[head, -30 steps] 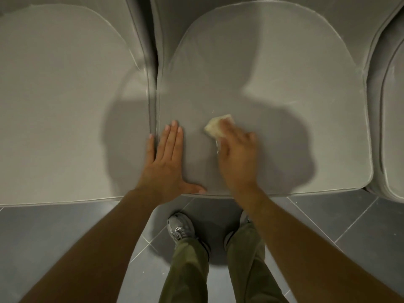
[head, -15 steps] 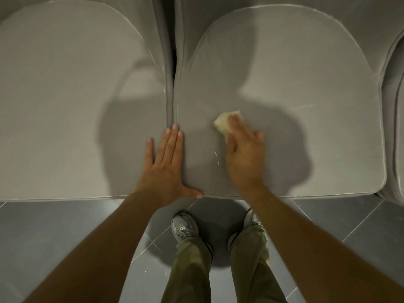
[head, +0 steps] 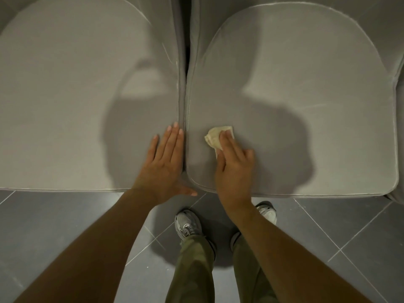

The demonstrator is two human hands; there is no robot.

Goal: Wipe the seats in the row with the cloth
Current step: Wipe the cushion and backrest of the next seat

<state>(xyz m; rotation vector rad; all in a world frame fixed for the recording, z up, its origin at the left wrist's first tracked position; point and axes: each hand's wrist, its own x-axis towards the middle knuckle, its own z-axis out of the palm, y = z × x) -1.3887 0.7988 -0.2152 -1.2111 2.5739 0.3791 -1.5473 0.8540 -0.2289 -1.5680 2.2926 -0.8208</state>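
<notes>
Two grey cushioned seats stand side by side, the left seat (head: 72, 101) and the right seat (head: 306, 88), with a narrow dark gap between them. A crumpled cream cloth (head: 215, 136) lies near the front left corner of the right seat. My right hand (head: 235, 162) holds the cloth down on that cushion, fingers curled over it; most of the cloth is hidden under the hand. My left hand (head: 165, 162) rests flat with straight fingers on the right edge of the left seat, just beside the gap.
Dark grey floor tiles (head: 54, 226) run along the front of the seats. My two grey shoes (head: 188, 224) and olive trouser legs stand close to the seat fronts. A sliver of a third seat (head: 400, 101) shows at the far right.
My right hand has slid the cloth left, closer to the right seat's left edge. My left hand has shifted from the right seat's edge across the gap onto the left seat.
</notes>
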